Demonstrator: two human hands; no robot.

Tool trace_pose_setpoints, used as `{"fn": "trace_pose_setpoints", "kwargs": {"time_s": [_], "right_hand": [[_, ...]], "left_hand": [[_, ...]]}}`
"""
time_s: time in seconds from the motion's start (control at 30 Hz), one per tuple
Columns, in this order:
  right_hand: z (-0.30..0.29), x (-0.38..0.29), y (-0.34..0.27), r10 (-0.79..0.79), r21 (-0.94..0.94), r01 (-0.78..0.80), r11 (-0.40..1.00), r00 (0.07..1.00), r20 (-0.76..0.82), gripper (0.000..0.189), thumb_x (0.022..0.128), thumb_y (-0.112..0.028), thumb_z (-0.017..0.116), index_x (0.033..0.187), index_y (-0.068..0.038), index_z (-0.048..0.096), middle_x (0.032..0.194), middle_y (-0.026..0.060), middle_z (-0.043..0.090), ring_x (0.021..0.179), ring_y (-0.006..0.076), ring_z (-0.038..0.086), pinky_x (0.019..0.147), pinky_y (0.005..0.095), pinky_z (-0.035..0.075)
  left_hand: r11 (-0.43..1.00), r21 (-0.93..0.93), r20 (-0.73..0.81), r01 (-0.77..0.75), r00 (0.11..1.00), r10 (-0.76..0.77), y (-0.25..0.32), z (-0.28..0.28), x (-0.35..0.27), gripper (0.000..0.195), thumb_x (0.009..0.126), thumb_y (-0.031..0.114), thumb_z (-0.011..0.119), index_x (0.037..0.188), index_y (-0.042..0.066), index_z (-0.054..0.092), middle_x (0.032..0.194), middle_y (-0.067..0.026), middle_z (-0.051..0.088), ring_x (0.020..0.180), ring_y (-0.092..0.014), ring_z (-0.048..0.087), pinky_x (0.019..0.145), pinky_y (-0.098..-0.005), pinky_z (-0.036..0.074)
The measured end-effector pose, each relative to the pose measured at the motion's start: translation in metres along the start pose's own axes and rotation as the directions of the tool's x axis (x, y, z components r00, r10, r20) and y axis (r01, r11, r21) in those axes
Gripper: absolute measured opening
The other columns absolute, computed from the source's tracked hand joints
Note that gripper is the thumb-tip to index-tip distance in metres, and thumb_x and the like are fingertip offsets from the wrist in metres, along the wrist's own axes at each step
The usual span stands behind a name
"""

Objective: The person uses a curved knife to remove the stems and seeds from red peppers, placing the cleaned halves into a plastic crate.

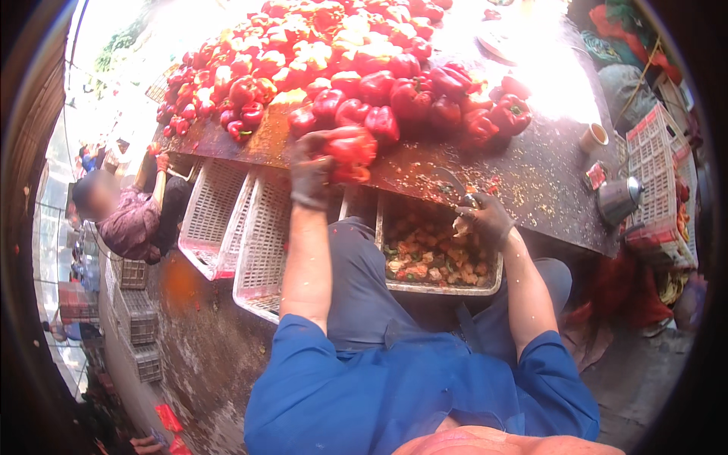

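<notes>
My left hand (310, 173), in a dark glove, grips a red bell pepper (351, 149) above the table's front edge; both are blurred. Also gloved, my right hand (488, 219) is closed on a knife with a curved blade (451, 178), its handle mostly hidden by the fingers. A pale scrap (462, 226) shows under those fingers; whether it is held or stuck there I cannot tell. Directly below sits a crate (443, 289) of pepper cores and scraps, between my legs. A large heap of red bell peppers (341, 74) covers the far side of the table (409, 170).
Perforated plastic crates (264, 239) stand left of my legs, under the table edge. Another person (133, 216) sits farther left. At the right are a paper cup (594, 137), a metal pot (619, 200) and a white crate (654, 170). Seeds litter the tabletop.
</notes>
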State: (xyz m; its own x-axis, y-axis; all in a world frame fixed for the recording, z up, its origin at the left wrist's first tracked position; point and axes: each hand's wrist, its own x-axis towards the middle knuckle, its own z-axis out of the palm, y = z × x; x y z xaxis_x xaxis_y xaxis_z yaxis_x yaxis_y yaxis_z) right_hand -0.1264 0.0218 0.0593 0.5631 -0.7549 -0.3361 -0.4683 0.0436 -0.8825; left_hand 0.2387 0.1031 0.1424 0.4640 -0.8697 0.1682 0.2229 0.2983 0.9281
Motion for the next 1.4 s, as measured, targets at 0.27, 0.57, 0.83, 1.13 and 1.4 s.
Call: {"fn": "trace_pose_setpoints", "kwargs": {"time_s": [0.27, 0.57, 0.83, 1.13, 1.4], "right_hand": [[-0.007, -0.011, 0.001, -0.111, -0.132, 0.101, 0.986, 0.991, -0.071, 0.034, 0.085, -0.027, 0.077, 0.104, -0.001, 0.066, 0.078, 0.0129, 0.066, 0.071, 0.0234, 0.062, 0.066, 0.0378, 0.049], [0.003, 0.011, 0.031, -0.27, -0.261, 0.162, 0.952, 0.847, -0.458, 0.03, 0.08, -0.018, 0.077, 0.103, -0.001, 0.068, 0.108, 0.0175, 0.067, 0.104, 0.0355, 0.063, 0.088, 0.0418, 0.05], [-0.003, -0.001, 0.004, 0.01, -0.214, -0.057, 0.975, 0.977, -0.214, 0.034, 0.082, -0.026, 0.076, 0.106, -0.003, 0.069, 0.101, 0.0216, 0.069, 0.098, 0.0382, 0.066, 0.083, 0.0449, 0.05], [-0.001, -0.004, 0.004, -0.176, -0.174, 0.11, 0.979, 0.886, -0.43, 0.033, 0.085, -0.028, 0.074, 0.106, -0.004, 0.068, 0.099, 0.0176, 0.068, 0.097, 0.0373, 0.065, 0.085, 0.0451, 0.049], [0.011, 0.011, 0.022, -0.252, -0.173, 0.219, 0.96, 0.946, -0.204, 0.033, 0.081, -0.028, 0.075, 0.102, -0.003, 0.065, 0.1, 0.0185, 0.066, 0.098, 0.0377, 0.064, 0.085, 0.0446, 0.049]], "left_hand": [[0.131, 0.971, -0.186, 0.201, 0.975, -0.124, 0.008, -0.125, 0.005, 0.04, 0.071, 0.015, 0.081, 0.106, -0.001, 0.069, 0.107, -0.0167, 0.072, 0.099, -0.027, 0.069, 0.09, -0.0363, 0.053], [-0.029, 0.997, 0.07, -0.078, 0.972, -0.225, -0.066, 0.063, 0.077, 0.08, 0.083, 0.045, 0.073, 0.145, 0.003, 0.045, 0.146, -0.022, 0.049, 0.129, -0.036, 0.054, 0.105, -0.0445, 0.046], [-0.371, 0.929, -0.13, 0.002, 0.938, -0.32, -0.084, 0.112, 0.115, 0.076, 0.079, 0.054, 0.073, 0.136, 0.007, 0.057, 0.143, -0.0133, 0.053, 0.13, -0.032, 0.054, 0.103, -0.0438, 0.049], [-0.326, 0.938, -0.232, 0.116, 0.91, -0.343, -0.068, 0.136, 0.096, 0.085, 0.069, 0.052, 0.082, 0.134, 0.002, 0.057, 0.14, -0.0166, 0.057, 0.13, -0.027, 0.055, 0.104, -0.0402, 0.05], [-0.275, 0.961, -0.087, -0.026, 0.916, -0.39, -0.086, 0.132, 0.06, 0.098, 0.064, 0.051, 0.087, 0.138, 0.002, 0.046, 0.139, -0.0225, 0.05, 0.127, -0.034, 0.056, 0.103, -0.0427, 0.05]]}}
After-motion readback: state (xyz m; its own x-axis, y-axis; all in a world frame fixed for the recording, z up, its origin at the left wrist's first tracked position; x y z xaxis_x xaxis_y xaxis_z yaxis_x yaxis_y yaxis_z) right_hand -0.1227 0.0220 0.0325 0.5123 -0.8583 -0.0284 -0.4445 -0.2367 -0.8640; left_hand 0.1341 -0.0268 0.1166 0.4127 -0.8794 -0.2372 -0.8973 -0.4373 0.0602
